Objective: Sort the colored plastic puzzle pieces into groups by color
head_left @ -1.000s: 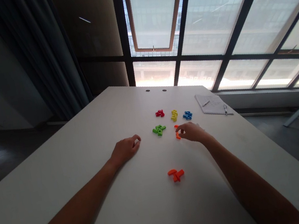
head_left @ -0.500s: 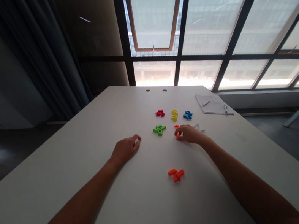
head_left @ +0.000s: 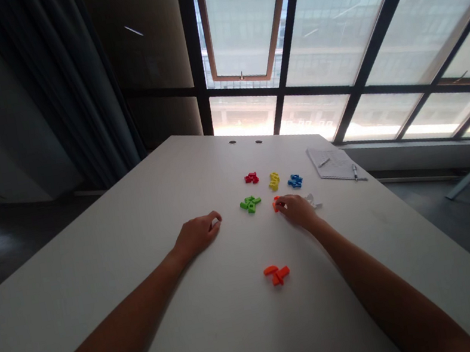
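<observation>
My right hand (head_left: 296,210) reaches to the middle right of the white table (head_left: 159,311), its thumb and fingers pinched at a small orange plastic piece (head_left: 275,204). The fingers partly cover the orange there, so I cannot tell how many pieces lie under them. Small white pieces (head_left: 312,201) lie just right of this hand, partly behind it. My left hand (head_left: 197,233) rests on the table to the left, fingers curled with a gap to the thumb and nothing in it. Between the hands is a cluster of green pieces (head_left: 250,203). Nearer to me lie several loose orange pieces (head_left: 277,275).
Beyond the hands are little piles of red pieces (head_left: 252,178), yellow pieces (head_left: 274,181) and blue pieces (head_left: 295,181). Paper sheets (head_left: 335,163) with pens lie at the table's right edge. Windows (head_left: 308,23) stand behind, with a dark curtain (head_left: 58,79) at left.
My right hand has moved slightly away from me, bringing the orange piece in its fingers up to the orange one beyond. The left hand has stayed where it was.
</observation>
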{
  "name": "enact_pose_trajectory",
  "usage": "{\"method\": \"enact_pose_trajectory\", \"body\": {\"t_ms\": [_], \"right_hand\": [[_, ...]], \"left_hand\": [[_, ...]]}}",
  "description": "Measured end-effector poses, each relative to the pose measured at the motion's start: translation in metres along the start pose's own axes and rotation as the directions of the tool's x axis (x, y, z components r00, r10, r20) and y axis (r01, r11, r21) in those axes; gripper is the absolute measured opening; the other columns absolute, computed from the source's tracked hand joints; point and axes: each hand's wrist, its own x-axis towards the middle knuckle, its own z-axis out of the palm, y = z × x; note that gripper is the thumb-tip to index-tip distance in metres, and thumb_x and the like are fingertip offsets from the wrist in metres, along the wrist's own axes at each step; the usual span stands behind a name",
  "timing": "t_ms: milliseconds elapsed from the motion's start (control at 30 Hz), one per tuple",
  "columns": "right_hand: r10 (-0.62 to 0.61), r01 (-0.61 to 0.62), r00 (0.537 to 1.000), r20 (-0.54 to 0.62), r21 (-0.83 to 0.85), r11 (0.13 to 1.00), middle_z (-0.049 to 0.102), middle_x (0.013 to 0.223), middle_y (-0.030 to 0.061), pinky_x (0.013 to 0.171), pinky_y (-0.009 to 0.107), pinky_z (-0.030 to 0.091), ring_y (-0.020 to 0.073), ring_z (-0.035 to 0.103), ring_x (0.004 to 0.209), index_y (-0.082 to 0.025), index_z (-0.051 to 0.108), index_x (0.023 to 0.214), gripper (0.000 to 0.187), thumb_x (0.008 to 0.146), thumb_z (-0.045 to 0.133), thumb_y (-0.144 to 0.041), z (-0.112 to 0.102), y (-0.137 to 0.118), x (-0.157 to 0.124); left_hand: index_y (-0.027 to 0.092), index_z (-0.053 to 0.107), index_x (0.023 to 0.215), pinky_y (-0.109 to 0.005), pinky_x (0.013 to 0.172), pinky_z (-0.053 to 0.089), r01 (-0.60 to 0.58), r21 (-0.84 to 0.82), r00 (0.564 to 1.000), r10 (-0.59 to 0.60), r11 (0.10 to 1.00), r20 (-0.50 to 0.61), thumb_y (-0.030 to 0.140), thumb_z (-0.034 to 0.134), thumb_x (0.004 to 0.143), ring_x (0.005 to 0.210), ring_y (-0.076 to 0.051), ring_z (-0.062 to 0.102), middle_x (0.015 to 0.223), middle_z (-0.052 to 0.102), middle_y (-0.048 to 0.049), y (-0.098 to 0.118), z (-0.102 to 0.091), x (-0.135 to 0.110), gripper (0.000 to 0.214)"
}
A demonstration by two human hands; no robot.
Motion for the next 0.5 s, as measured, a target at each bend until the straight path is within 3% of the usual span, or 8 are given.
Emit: {"method": "enact_pose_trajectory", "body": {"t_ms": [200,333,400,500], "right_hand": [[0.129,-0.134,0.99,-0.063,-0.098,0.986,0.072,0.108,0.0082,0.074,0.027,0.041,0.0209,0.066,0.092,-0.023,0.072,0.108,0.031,0.103,0.043,-0.032,0.008,-0.01,0.0],[0.169,-0.178,0.983,-0.072,-0.134,0.975,0.07,0.119,0.01,0.076,0.028,0.043,0.0222,0.066,0.098,-0.023,0.066,0.125,0.033,0.104,0.042,-0.031,-0.004,-0.014,0.0],[0.133,-0.134,0.991,-0.018,-0.151,0.979,0.069,0.122,0.0104,0.078,0.028,0.043,0.0223,0.065,0.101,-0.023,0.065,0.128,0.033,0.103,0.043,-0.029,-0.019,-0.015,-0.002],[-0.044,0.063,0.978,0.206,-0.083,0.995,0.074,0.109,0.0048,0.075,0.026,0.043,0.0196,0.066,0.096,-0.026,0.072,0.113,0.022,0.098,0.057,-0.03,-0.046,-0.019,-0.009]], "left_hand": [[0.03,0.065,0.111,-0.026,0.065,0.039,0.004,-0.008,1.0,-0.004,1.0,0.006,0.041,0.044,0.096,0.074,-0.019,0.066,0.085,0.073,0.0005,0.0,-0.001,0.0,0.028],[0.031,0.065,0.11,-0.026,0.064,0.039,0.004,-0.003,1.0,-0.004,1.0,0.004,0.041,0.045,0.096,0.073,-0.018,0.066,0.083,0.073,0.0018,0.0,-0.001,0.0,0.027],[0.031,0.065,0.11,-0.026,0.063,0.039,0.004,-0.002,1.0,-0.004,1.0,0.003,0.04,0.045,0.097,0.073,-0.019,0.066,0.083,0.073,0.0022,0.0,0.0,0.0,0.026],[0.031,0.065,0.11,-0.026,0.063,0.038,0.003,-0.003,1.0,-0.003,1.0,0.001,0.04,0.044,0.097,0.073,-0.018,0.066,0.082,0.072,0.0018,0.0,0.0,0.0,0.027]]}}
